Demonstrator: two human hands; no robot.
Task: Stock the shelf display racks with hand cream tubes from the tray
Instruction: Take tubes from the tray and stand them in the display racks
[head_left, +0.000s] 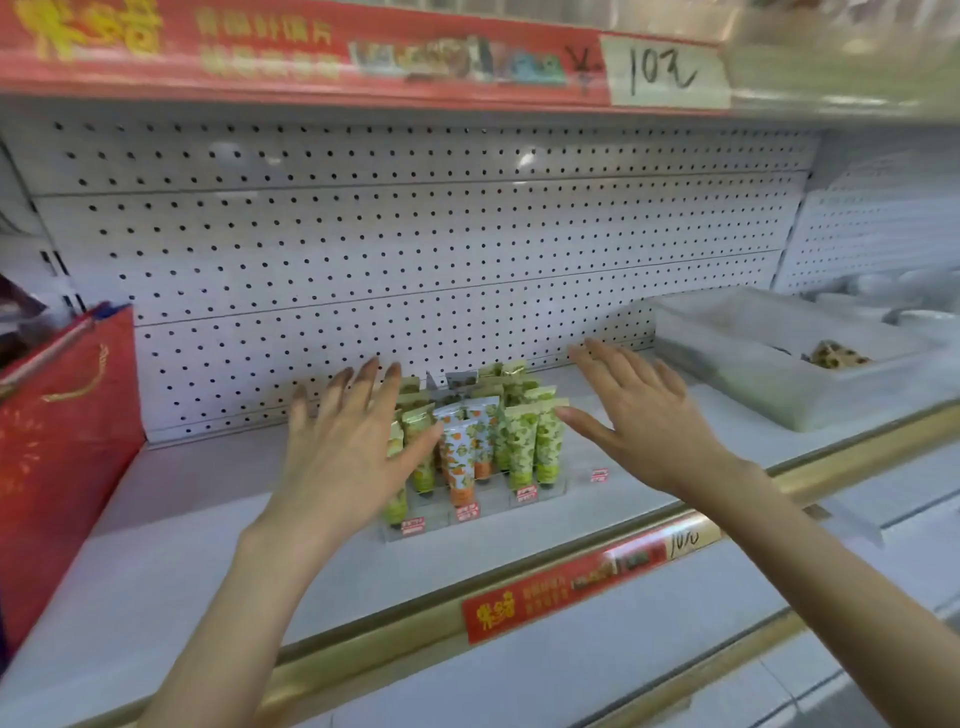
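A clear acrylic display rack stands on the white shelf, filled with upright hand cream tubes: green patterned ones and white ones with orange print. My left hand is spread flat, fingers straight, in front of the rack's left side and hides some tubes. My right hand is open just right of the rack, thumb tip close to the rightmost green tube. Neither hand holds anything. A translucent plastic tray sits at the right of the shelf with a patterned item inside.
A red gift bag stands at the shelf's left end. White pegboard backs the shelf. A gold front rail carries a red price strip. A red banner with a handwritten price card hangs overhead. A small red tag lies beside the rack.
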